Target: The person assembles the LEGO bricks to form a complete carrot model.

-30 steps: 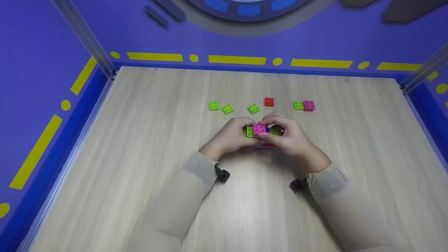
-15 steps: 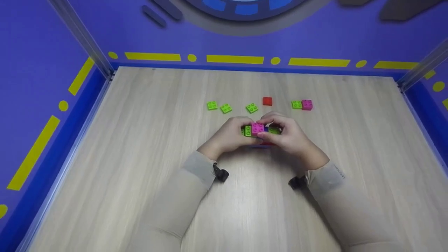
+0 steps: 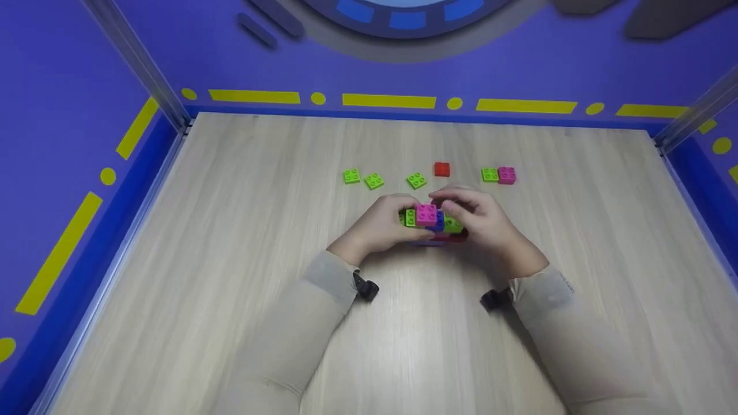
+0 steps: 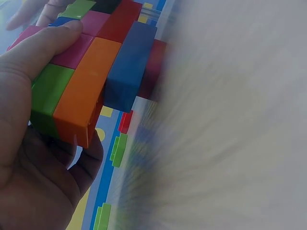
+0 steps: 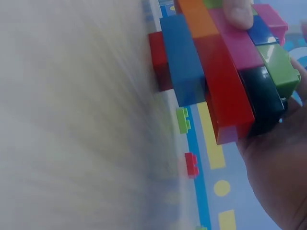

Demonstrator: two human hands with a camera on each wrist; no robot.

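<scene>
My left hand (image 3: 383,223) grips a stack of toy building bricks (image 4: 86,67) at its left end, its thumb pressed on a pink brick in the front face. A pink brick (image 3: 426,214) tops the stack, above a blue brick (image 5: 261,31), with green bricks to either side. Lower rows show a black brick (image 5: 261,98), an orange brick (image 4: 85,86), a red brick (image 5: 225,81) and a blue brick (image 5: 182,60). Around the stack's right end is my right hand (image 3: 481,222), fingers loosely bent behind it, thumb raised off the top pink brick.
Behind the hands, loose green bricks (image 3: 351,176) lie on the wood-grain table (image 3: 277,173). A red brick (image 3: 441,169) lies near the middle, with a green brick (image 3: 490,174) beside a pink brick (image 3: 507,175) further right. Blue-purple panels (image 3: 403,75) border the table.
My right thumb and fingers have let go of the top pink brick and moved slightly right, uncovering the blue and green bricks. The left hand keeps its grip on the stack.
</scene>
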